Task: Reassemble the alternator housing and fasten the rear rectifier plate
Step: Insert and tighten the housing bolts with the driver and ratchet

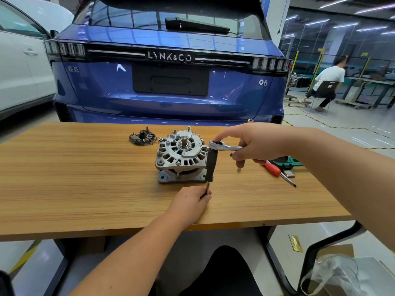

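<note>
Right hand [254, 144] gripping ratchet [224, 145], left hand [190, 201] pinching extension bar [210, 167], socket hidden.

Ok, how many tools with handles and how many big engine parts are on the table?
Tools with handles: 3 (ratchet, black-handled tool, red screwdriver)
Big engine parts: 2 (alternator, rectifier plate)
Total: 5

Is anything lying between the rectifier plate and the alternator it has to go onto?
Nothing visible does. The rectifier plate lies on the table just left of the alternator, with bare wood between them. Both hands are busy with the ratchet on the alternator's right side.
</note>
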`<state>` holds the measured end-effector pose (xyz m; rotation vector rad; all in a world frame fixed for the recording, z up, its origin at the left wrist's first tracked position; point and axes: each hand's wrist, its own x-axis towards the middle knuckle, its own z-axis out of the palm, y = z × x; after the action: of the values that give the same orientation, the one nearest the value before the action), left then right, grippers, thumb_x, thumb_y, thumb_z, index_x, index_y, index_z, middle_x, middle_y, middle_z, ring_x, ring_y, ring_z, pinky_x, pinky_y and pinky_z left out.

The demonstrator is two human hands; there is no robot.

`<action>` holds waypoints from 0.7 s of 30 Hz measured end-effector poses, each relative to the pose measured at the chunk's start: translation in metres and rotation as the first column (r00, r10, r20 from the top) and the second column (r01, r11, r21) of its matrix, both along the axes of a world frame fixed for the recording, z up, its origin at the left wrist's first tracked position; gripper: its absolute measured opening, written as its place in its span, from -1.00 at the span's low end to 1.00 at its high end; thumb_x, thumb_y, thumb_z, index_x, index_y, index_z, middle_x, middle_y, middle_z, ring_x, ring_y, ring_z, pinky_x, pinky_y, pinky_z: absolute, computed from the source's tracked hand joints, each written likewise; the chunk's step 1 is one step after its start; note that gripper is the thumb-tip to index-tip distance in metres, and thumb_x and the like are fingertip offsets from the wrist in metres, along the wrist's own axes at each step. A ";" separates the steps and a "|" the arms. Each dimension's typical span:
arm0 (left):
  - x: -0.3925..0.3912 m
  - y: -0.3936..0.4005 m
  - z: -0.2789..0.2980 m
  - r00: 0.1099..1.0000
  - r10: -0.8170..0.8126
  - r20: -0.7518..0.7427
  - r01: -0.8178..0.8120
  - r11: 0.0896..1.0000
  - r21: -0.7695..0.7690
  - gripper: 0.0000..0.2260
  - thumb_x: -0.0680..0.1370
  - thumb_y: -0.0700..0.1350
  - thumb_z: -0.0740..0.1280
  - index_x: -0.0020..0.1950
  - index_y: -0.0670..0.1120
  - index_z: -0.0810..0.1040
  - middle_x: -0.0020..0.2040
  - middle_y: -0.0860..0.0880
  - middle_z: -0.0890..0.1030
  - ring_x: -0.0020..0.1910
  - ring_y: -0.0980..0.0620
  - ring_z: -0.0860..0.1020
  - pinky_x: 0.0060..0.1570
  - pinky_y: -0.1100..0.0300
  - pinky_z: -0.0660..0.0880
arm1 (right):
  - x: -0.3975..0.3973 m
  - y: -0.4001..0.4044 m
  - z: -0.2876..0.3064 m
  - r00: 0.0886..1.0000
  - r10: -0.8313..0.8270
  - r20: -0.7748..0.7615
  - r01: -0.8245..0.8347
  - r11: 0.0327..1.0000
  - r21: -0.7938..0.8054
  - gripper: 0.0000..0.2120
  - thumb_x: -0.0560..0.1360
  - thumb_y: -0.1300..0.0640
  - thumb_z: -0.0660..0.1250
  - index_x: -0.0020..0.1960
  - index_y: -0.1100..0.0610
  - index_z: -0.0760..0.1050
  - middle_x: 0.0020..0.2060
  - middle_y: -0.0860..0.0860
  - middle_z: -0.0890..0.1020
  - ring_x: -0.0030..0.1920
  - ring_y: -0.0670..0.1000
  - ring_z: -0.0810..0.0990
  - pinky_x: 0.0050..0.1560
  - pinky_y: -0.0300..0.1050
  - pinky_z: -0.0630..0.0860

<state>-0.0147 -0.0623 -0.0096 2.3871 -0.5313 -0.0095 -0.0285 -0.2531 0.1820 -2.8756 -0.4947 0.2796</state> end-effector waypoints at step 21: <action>-0.002 -0.001 0.002 0.999 0.030 -0.027 -0.030 0.999 -0.011 -0.78 0.66 0.04 0.24 0.17 0.03 0.63 0.02 0.08 0.63 0.05 0.07 0.55 0.10 0.12 0.51 | -0.010 0.002 -0.006 0.989 0.056 0.136 -0.039 0.991 -0.129 -0.48 0.62 -0.03 0.30 0.42 -0.48 0.21 -0.17 -0.22 0.67 -0.19 -0.11 0.66 -0.12 -0.10 0.64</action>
<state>-0.0168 -0.0632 -0.0077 2.3800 -0.4819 -0.0255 -0.0384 -0.2516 0.1757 -3.0241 -0.5914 0.1210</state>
